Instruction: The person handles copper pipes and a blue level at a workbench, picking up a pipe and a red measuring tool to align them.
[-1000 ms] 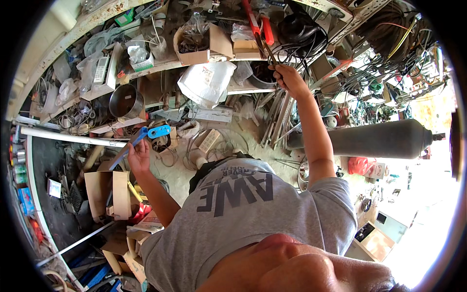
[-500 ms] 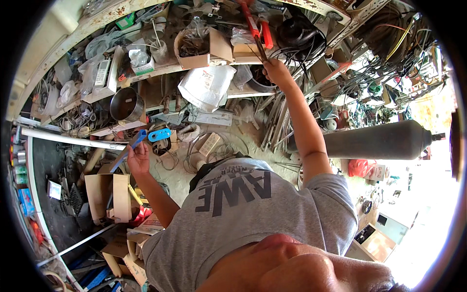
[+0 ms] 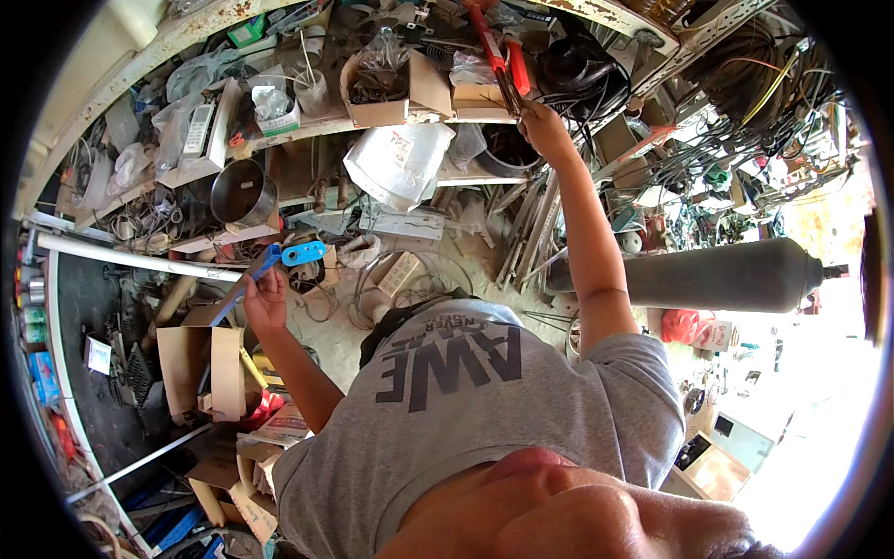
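The person's left hand [image 3: 268, 303] pinches a slanting blue bar [image 3: 264, 263] at its right edge; far right, the right hand [image 3: 548, 135] closes on slim dark strips [image 3: 509, 99] extending beyond its fingertips, beside the shelf [image 3: 326, 125]. Grasping looks done; neither item appears set down yet.
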`<state>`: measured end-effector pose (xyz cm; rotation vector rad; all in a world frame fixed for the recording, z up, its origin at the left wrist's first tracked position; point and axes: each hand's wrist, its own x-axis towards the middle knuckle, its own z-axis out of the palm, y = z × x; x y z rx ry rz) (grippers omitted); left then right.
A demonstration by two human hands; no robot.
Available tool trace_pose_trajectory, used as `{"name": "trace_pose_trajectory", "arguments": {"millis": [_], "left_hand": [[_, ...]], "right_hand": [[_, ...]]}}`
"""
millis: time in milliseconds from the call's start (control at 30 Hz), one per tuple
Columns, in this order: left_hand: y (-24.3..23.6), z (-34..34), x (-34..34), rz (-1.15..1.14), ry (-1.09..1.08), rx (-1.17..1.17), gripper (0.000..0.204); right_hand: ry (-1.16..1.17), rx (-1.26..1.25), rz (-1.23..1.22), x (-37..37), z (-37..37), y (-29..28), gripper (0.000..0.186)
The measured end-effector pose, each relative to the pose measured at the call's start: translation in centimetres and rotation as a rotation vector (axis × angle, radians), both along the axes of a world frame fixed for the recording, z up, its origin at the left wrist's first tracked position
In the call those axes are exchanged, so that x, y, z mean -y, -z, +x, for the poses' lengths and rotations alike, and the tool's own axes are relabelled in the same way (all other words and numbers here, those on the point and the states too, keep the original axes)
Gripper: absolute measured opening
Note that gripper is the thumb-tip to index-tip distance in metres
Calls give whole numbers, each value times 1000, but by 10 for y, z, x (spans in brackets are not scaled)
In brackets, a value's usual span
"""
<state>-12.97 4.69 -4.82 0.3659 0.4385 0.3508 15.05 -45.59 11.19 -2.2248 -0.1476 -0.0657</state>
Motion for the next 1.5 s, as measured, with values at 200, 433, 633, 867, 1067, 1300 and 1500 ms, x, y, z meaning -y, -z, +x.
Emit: {"name": "trace_pose_trajectory", "arguments": {"millis": [200,433,633,867,1067,1300,1500], "left_hand": [[4,-1,-1,-5,12,22,26],[-10,-2,8,-13,-43,-53,23],[-5,-5,5,-42,-33,-41,22],[-6,-1,5,-53,-19,-68,20],[-6,-2,6,-23,-18,-86,21],[-8,-3,7,-28,-9,-78,20],[-9,3,8,-56,1,-73,19]], "right_hand": [[48,-268,338,-12,-8,-6,28],[86,-359,519,-19,-22,-16,34],[113,-401,799,-14,-26,-11,22],[52,-499,1043,3,-10,-11,11],[56,-560,1144,11,-7,-9,9],[72,-556,1171,14,-14,-10,11],[103,-474,1032,6,-16,-8,13]]}}
